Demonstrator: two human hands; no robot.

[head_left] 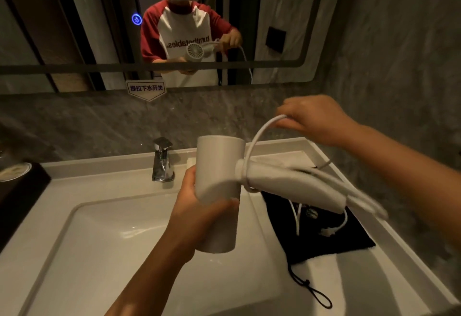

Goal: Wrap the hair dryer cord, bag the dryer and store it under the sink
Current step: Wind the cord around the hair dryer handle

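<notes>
Left hand (197,206) is wrapped around the barrel of the white hair dryer (219,191), fingers curled under it, holding it in the air over the white sink (104,241). The barrel stands roughly upright; the handle sticks out to the right, tilted slightly down, and its far end is motion-blurred. Right hand (311,118) is raised above and to the right of the dryer, fingers closed on the white cord (259,136), pinching it near the top of a loop. From that hand the cord arcs down to the joint where the handle meets the barrel, and at least one turn sits around the handle base there. More cord runs along the handle and hangs off its end; the loose tail and plug (328,231) dangle over the black drawstring bag (321,236). Can't tell whether the plug touches the bag. The bag lies flat on the right part of the desk, just beside the basin, with its drawstring (311,290) trailing toward the near edge. Chrome faucet (162,161) sits behind the basin, left of the dryer. Mirror (154,21) above shows the person's reflection holding the dryer with both hands. A dark tray (22,191) sits at the far left edge of the desk, contents unclear.
</notes>
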